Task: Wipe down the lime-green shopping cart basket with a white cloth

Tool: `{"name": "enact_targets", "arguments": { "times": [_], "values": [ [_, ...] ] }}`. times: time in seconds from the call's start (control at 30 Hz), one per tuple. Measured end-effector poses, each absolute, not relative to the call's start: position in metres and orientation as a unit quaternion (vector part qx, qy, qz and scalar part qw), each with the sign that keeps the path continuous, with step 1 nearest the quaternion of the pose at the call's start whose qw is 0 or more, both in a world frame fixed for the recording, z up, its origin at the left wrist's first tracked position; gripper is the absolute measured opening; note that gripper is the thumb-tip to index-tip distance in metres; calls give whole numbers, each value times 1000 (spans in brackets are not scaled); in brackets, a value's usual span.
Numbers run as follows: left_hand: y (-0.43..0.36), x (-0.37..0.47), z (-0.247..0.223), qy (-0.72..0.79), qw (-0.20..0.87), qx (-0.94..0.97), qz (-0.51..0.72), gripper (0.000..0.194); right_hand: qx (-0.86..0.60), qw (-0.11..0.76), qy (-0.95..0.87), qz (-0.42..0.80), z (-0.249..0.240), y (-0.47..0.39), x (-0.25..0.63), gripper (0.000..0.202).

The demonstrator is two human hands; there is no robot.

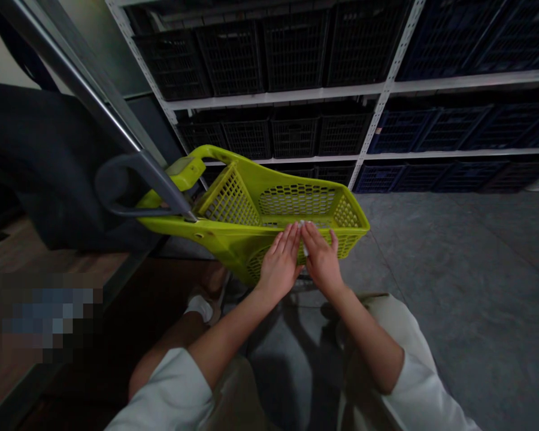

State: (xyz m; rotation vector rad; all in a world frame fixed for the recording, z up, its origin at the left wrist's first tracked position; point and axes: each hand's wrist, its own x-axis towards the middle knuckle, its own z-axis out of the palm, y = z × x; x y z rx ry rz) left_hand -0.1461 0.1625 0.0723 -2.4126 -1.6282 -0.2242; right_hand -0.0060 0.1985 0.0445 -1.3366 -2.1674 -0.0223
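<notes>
A yellow-green plastic shopping cart (233, 236) with a perforated basket stands in front of me, turned sideways. My left hand (281, 257) lies over the near rim of the basket, its fingers stretched out and close together. Right beside it, my right hand (322, 254) rests on the same rim with the fingers bent over it. A thin white piece (305, 248), like a wipe or tissue, shows under the right fingers and between the hands; most of it is hidden. The cart's grey handle (155, 179) joins the basket at the left.
White metal shelves (278, 96) with black crates (294, 134) and dark blue crates (453, 129) stand behind the cart. A metal pole (103, 114) slants in at upper left. A wooden surface (117, 263) lies at left. Grey floor (453, 251) extends at right.
</notes>
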Motion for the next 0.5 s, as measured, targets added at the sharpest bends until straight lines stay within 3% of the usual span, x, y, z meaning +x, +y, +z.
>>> {"name": "enact_targets", "arguments": {
  "times": [0.17,0.37,0.5],
  "values": [
    [162,-147,74,-561,109,-817,-78,83,-493,292,-820,5,47,199,5,79],
    [161,-147,77,-563,103,-817,-65,86,-661,303,-687,-3,33,221,86,66],
    [160,-145,77,-561,104,-818,-72,88,-695,310,-649,0,30,226,92,64]
  ]
}}
